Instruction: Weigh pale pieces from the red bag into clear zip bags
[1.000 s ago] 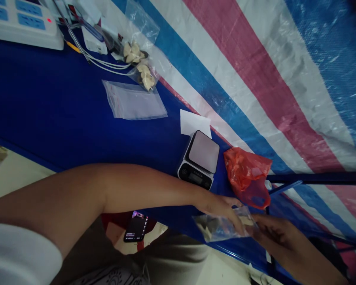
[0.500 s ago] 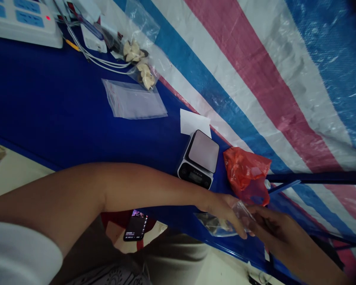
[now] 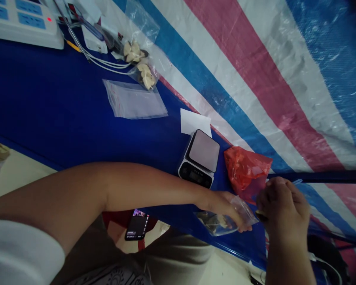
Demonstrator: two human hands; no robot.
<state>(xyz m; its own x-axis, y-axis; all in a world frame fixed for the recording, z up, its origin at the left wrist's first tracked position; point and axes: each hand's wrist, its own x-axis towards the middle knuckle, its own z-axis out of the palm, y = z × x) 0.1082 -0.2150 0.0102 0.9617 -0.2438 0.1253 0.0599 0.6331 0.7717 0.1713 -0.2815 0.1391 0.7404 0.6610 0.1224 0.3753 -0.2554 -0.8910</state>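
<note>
My left hand (image 3: 230, 208) reaches across the table's front edge, its fingers around the mouth of a clear plastic bag (image 3: 246, 211). Inside the bag's lower part lie dark and pale pieces, too unclear to name. My right hand (image 3: 281, 202) is raised just right of the bag's mouth, fingers curled in a pinch. A small dark piece with a yellowish edge (image 3: 261, 215) shows under its fingertips; its kind cannot be made out. Behind both hands sits a crumpled red plastic bag (image 3: 245, 166). A small digital scale (image 3: 204, 150) with a bare plate stands beyond my left forearm.
Flat zip bags (image 3: 136, 101) lie on the blue table (image 3: 62, 99), near bagged pale pieces (image 3: 145, 75). White paper (image 3: 194, 120) is behind the scale. A power strip (image 3: 26, 23) and cables fill the far left. A lit phone (image 3: 137, 225) lies below my forearm. Striped sheeting (image 3: 255, 71) borders the back.
My right hand has moved away from the clear bag's mouth, up and slightly right, and now pinches a small dark piece. My left hand keeps its hold on the bag.
</note>
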